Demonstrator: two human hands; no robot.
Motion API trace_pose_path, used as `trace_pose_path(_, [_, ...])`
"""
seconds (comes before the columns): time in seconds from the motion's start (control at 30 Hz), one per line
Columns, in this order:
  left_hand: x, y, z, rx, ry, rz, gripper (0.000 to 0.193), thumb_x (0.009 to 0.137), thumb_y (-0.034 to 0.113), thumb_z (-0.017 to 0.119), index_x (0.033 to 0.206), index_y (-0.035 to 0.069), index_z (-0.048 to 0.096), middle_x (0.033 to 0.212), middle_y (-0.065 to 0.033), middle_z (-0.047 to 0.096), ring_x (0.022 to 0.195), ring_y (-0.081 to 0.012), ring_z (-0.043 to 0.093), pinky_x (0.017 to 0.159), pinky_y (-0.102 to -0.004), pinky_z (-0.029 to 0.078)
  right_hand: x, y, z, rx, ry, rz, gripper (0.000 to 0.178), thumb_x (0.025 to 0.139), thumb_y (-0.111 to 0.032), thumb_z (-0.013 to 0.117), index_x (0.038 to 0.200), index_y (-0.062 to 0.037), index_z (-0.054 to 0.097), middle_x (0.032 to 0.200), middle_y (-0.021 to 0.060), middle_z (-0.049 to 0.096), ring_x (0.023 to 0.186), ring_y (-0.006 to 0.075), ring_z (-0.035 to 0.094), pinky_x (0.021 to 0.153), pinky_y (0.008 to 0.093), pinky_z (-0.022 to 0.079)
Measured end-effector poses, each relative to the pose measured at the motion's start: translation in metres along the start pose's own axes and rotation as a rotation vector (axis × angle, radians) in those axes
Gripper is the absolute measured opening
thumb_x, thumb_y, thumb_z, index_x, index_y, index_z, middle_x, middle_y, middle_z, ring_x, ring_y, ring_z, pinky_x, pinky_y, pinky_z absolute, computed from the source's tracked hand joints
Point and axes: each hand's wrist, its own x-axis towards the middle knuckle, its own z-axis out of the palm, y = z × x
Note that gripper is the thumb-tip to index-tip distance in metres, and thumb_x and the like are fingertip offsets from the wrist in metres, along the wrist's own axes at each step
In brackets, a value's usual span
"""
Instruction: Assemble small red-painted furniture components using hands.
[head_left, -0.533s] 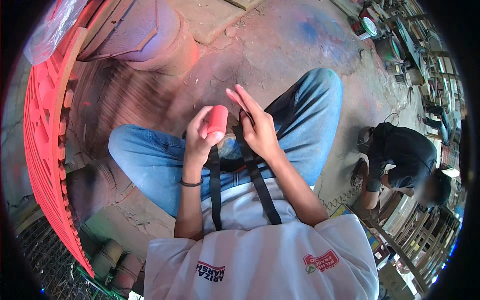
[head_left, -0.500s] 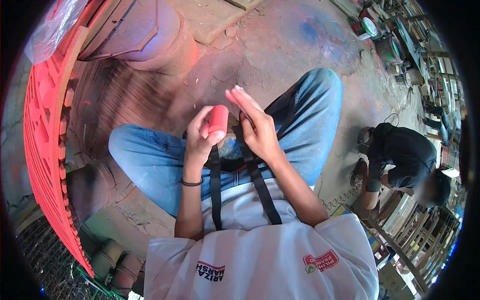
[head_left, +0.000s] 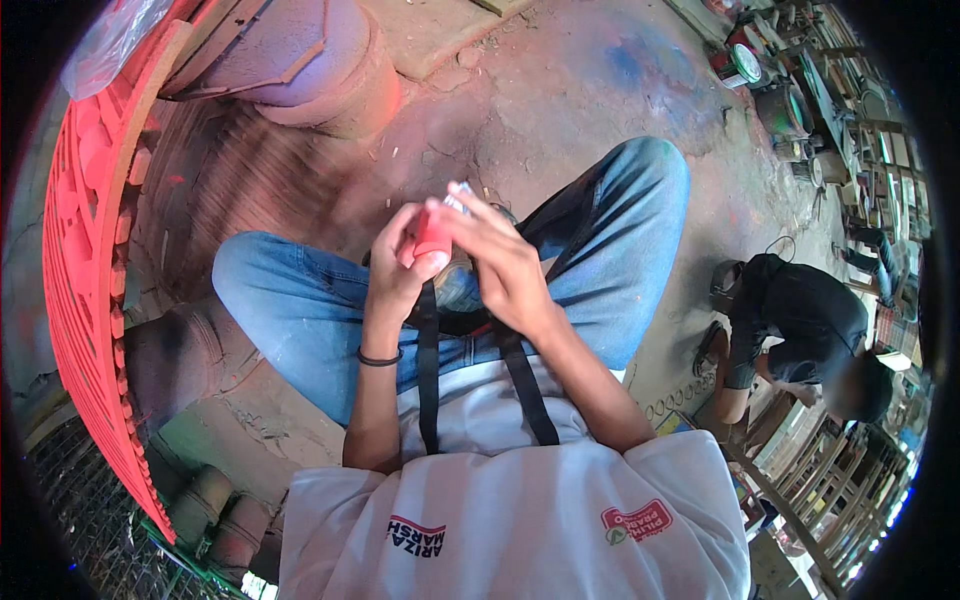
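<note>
My left hand [head_left: 393, 262] is wrapped around a short red cylinder [head_left: 432, 238], its thumb pressed against the near end. Reaching over from the other side, my right hand [head_left: 505, 258] has its fingers together across the cylinder's upper part. A small pale bluish-white bit [head_left: 456, 202] shows by the right fingertips, too blurred to name. The right fingers partly cover the cylinder. Both hands are between my bent knees, above my lap.
A large red slatted piece [head_left: 85, 290] stands along the left, with clear plastic [head_left: 115, 45] over its top. Beyond is a paint-stained drum [head_left: 310, 70]. Paint cans [head_left: 740, 66] stand at far right. Another person in black [head_left: 800, 315] crouches at right beside wooden slats [head_left: 835, 490].
My right hand has moved left and closed in over the red cylinder, where a gap was before. The left hand still grips the cylinder.
</note>
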Motion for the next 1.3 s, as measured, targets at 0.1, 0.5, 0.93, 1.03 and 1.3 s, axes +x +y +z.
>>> trace_pose_path(0.1, [-0.002,-0.002,-0.002,0.002,-0.015,-0.012,0.049,0.071,0.026,0.07,0.11,0.001,0.053,0.095,-0.001,0.054,0.089,-0.0086,0.052,0.08,-0.0229,0.044,-0.001,0.006,0.004,-0.065,0.066,0.098,0.053,0.071,0.015,0.045,0.117,-0.0044,0.064,0.128,0.0086,0.06,0.13,0.0322,0.047,0.098,0.0408,0.041])
trace_pose_path(0.5, [0.0,0.002,-0.004,0.043,-0.055,-0.021,0.046,0.068,0.02,0.071,0.108,0.003,0.054,0.09,0.0005,0.052,0.082,-0.0066,0.049,0.075,-0.0213,0.043,0.002,0.003,0.003,-0.032,0.048,0.073,0.047,0.075,0.017,0.046,0.114,-0.0014,0.064,0.123,0.0136,0.063,0.127,0.0363,0.049,0.107,0.0444,0.036])
trace_pose_path(0.93, [0.0,0.001,-0.011,0.116,-0.079,-0.045,0.047,0.066,0.027,0.074,0.103,0.003,0.057,0.085,0.0031,0.051,0.076,-0.0043,0.045,0.066,-0.0185,0.037,-0.006,-0.006,-0.003,-0.001,-0.057,-0.02,0.056,0.068,0.017,0.041,0.115,-0.0034,0.064,0.122,0.0121,0.063,0.127,0.0347,0.049,0.102,0.0432,0.04])
trace_pose_path(1.03, [0.0,0.002,-0.011,0.172,-0.103,-0.034,0.048,0.065,0.028,0.075,0.102,0.003,0.057,0.084,0.0031,0.051,0.074,-0.0045,0.044,0.065,-0.0188,0.036,0.004,0.01,-0.001,-0.009,0.048,0.078,0.054,0.067,0.016,0.043,0.111,-0.004,0.066,0.12,0.0103,0.064,0.127,0.032,0.05,0.098,0.041,0.042])
trace_pose_path(1.3, [0.0,0.001,-0.012,0.237,-0.137,-0.054,0.047,0.064,0.027,0.075,0.101,0.004,0.056,0.084,0.002,0.053,0.075,-0.0053,0.046,0.066,-0.0203,0.039,-0.001,0.02,-0.001,0.018,0.069,0.091,0.052,0.065,0.016,0.045,0.107,-0.0052,0.068,0.116,0.0083,0.066,0.125,0.0294,0.052,0.091,0.0392,0.045])
